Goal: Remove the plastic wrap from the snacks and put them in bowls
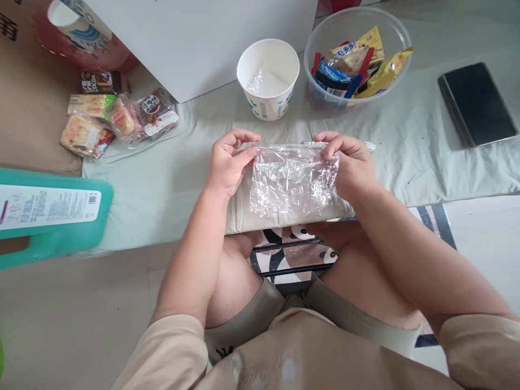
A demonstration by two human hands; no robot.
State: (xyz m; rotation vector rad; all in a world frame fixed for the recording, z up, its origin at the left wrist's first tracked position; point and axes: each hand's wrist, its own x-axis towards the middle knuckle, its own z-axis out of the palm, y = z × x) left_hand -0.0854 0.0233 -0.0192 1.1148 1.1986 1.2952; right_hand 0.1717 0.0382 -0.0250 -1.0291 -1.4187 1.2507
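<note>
A clear plastic bag, crinkled and see-through, hangs between my two hands above the cloth-covered surface. My left hand pinches its upper left corner between thumb and fingers. At the upper right corner, my right hand grips the same edge. Just beyond the bag stands a white paper cup with a blue-green print, and some clear crumpled plastic lies inside it. Partly hidden behind my right hand is a small white object whose kind I cannot make out.
Behind the cup's right side is a clear plastic bowl with several wrapped snacks. A dark phone-like device lies far right. Packaged snacks sit at left, near a large white box and a teal jug.
</note>
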